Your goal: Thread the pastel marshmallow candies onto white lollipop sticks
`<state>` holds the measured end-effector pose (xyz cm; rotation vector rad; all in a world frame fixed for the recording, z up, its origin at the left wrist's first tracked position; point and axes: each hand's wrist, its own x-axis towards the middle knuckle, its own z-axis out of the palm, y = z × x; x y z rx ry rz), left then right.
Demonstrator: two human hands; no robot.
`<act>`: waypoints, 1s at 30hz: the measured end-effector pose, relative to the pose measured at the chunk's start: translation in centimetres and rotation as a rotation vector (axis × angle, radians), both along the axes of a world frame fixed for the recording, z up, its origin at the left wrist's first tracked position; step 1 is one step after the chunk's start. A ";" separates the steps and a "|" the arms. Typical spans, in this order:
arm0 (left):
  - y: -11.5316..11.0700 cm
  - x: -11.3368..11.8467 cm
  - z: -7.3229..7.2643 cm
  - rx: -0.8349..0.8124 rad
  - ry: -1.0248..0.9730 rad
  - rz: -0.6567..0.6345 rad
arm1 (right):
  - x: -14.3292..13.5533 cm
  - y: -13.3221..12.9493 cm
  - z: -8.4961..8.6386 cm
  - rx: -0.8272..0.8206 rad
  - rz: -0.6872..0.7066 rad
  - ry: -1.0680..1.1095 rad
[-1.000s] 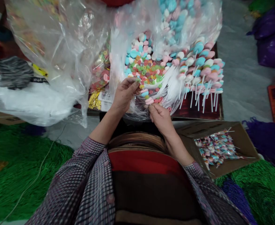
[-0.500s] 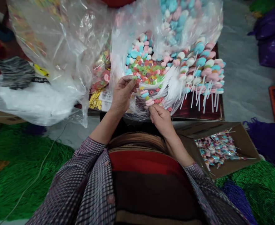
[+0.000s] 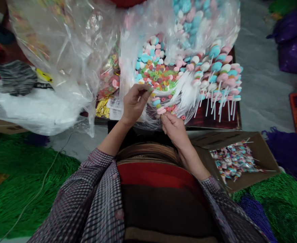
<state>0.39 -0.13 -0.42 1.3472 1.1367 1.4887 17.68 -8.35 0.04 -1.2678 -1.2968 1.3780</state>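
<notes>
My right hand [image 3: 174,127] is closed in a pinch at the lower end of a candy skewer [image 3: 157,103]. Pink, blue, green and white sweets are stacked along it; its stick is mostly hidden by them and my fingers. My left hand [image 3: 136,103] pinches a small green gummy ring [image 3: 150,89] just above the skewer's top. Whether ring and stick touch I cannot tell. Behind my hands lie loose gummy rings [image 3: 160,76], pastel marshmallows [image 3: 145,58] and white sticks [image 3: 184,88] on an opened clear plastic bag.
Finished-looking candy skewers [image 3: 220,76] are piled at the table's right end. An open cardboard box [image 3: 263,158] of wrapped skewers stands below it. Large clear bags [image 3: 69,44] cover the left side, with a striped grey cloth [image 3: 16,78]. Green stringy material [image 3: 32,182] covers the floor.
My left hand has shifted slightly right and down, bringing the green gummy ring closer to the skewer's top. My right hand has stayed nearly still with the skewer.
</notes>
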 end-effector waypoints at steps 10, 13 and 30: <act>-0.6 0.7 -0.1 -0.321 -0.208 -0.211 | 0.1 0.1 -0.6 -0.083 -0.071 0.118; -0.9 0.9 0.4 -0.291 -0.149 -0.146 | 0.1 0.1 -0.6 -0.094 -0.076 0.130; -2.4 3.8 2.0 -0.552 -0.587 -0.374 | -0.4 0.3 -0.4 -0.280 -0.169 0.337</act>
